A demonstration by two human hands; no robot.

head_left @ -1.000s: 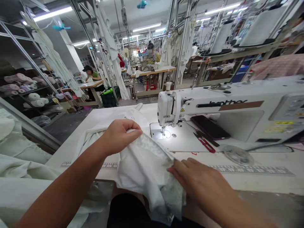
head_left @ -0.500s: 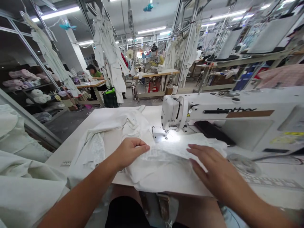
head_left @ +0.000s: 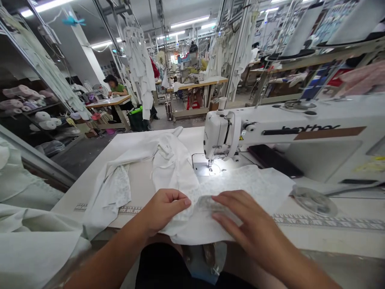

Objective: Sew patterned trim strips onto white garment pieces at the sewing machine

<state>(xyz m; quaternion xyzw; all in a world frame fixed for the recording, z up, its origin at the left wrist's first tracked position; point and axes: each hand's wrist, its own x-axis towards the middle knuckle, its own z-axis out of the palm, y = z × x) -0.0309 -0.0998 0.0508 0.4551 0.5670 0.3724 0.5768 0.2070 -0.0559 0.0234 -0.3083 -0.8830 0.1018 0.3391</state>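
White fabric [head_left: 246, 186] with a faint pattern lies across the front of the sewing table, just before the needle. My left hand [head_left: 168, 206] is closed on its edge, thumb pressed against the bent fingers. To the right, my right hand [head_left: 240, 212] rests over a folded strip of the same cloth, its fingers stretched out and the thumb apart. Both hands are in front of the white sewing machine [head_left: 219, 134], whose lamp lights the presser foot [head_left: 210, 165]. No cloth lies under the foot.
More white cloth [head_left: 111, 184] spreads to the left on the table [head_left: 120, 140], and a pile [head_left: 36, 245] hangs at far left. A dark phone-like object [head_left: 275, 160] and a clear round dish [head_left: 314, 200] sit at the right. A person [head_left: 118, 90] works farther back.
The fabric has come toward me, away from the presser foot. My right hand has moved left, nearer my left hand, and both hands sit slightly lower in view.
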